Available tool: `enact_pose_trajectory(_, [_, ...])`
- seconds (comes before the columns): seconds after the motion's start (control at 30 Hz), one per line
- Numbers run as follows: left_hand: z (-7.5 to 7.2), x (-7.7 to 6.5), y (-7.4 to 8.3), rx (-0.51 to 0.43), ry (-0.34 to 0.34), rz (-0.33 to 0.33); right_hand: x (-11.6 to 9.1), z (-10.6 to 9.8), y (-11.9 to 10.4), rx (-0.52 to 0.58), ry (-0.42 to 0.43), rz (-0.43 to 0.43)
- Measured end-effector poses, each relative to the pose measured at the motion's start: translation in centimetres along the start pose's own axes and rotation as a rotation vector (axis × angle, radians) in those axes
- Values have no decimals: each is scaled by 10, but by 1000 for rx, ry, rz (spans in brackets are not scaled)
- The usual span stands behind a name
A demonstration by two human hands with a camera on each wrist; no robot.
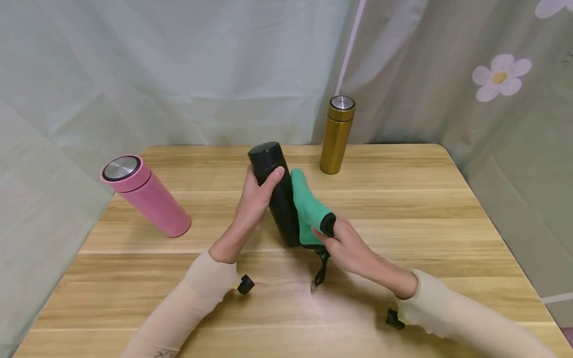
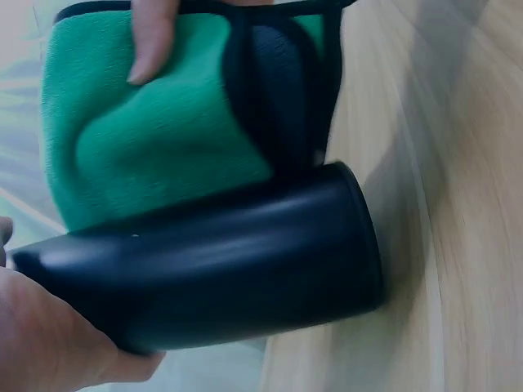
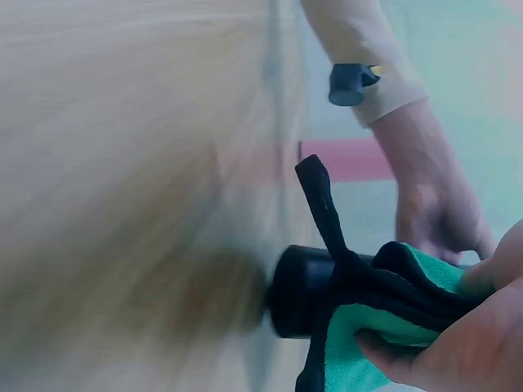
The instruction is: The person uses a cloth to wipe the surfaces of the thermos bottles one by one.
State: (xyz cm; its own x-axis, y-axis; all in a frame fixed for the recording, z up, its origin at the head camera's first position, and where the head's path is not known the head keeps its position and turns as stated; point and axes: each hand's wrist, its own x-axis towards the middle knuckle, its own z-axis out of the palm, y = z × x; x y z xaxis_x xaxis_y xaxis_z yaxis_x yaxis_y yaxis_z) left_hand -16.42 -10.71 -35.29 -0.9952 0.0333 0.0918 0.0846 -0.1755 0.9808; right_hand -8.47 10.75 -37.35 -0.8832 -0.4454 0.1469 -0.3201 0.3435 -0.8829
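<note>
At the left side of the tabletop, which has a light, striped wood-grain surface, a pink bottle stands apart from both hands; its body is a plain cylinder, and its lid carries a silver metal disc set in a black ring. To its right, the left hand grasps the upper part of a black bottle, with the thumb laid across the near side just below the lid. The black bottle is at the middle of the tabletop, in front of the person, and is tilted: in the head view its long axis runs from the lid at upper left to the base at lower right. Its wall is smooth, dark and faintly glossy; whether the base touches the wood cannot be told. Directly against the right side of the bottle lies a green cloth, folded, with a soft, fleecy face and black edge binding; a black strap loop hangs from its lower edge. Farther back, a gold bottle stands upright, slim and cylindrical, with a metallic sheen and a silver-topped lid. The right hand grips the cloth between thumb and fingers. The bottle lies to the left of these fingers with the cloth between; the left hand is the nearer, in direct contact with the bottle wall.
</note>
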Motion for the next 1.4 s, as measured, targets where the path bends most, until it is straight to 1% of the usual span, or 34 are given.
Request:
enact_pose_trajectory(0.07, [2, -2, 2, -6, -29, 7, 1, -3, -6, -25, 14, -20])
enact_pose_trajectory(0.17, [6, -4, 5, 15, -56, 13, 3, -8, -15, -71, 31, -61])
enact_pose_trajectory(0.3, [9, -7, 6, 54, -86, 25, 9, -11, -24, -150, 55, -160])
enact_pose_trajectory(0.37, [10, -8, 7, 51, -93, 31, 11, -12, -28, -191, 60, -215])
enact_pose_trajectory(0.5, [11, -7, 7, 52, -67, 12, 15, -13, -32, -294, 67, -282])
enact_pose_trajectory(0.6, [11, -6, 7, 55, -49, -10, 17, -12, -32, -360, 68, -304])
enact_pose_trajectory(0.73, [10, -6, 5, 48, -63, -3, 19, -11, -29, -411, 69, -335])
enact_pose_trajectory(0.83, [9, -5, 3, 47, -92, 32, 21, -11, -26, -447, 72, -374])
enact_pose_trajectory(0.93, [6, -5, 2, 37, -147, 72, 23, -10, -23, -486, 76, -414])
enact_pose_trajectory(1.03, [3, -6, 2, 20, -200, 84, 23, -9, -22, -518, 79, -440])
enact_pose_trajectory(1.07, [3, -6, 3, 7, -218, 84, 24, -9, -21, -528, 80, -446])
enact_pose_trajectory(1.17, [1, -7, 5, -2, -242, 72, 24, -8, -20, -568, 77, -455])
enact_pose_trajectory(1.4, [-1, -5, 7, -18, -258, 26, 23, -2, -16, -700, 43, -466])
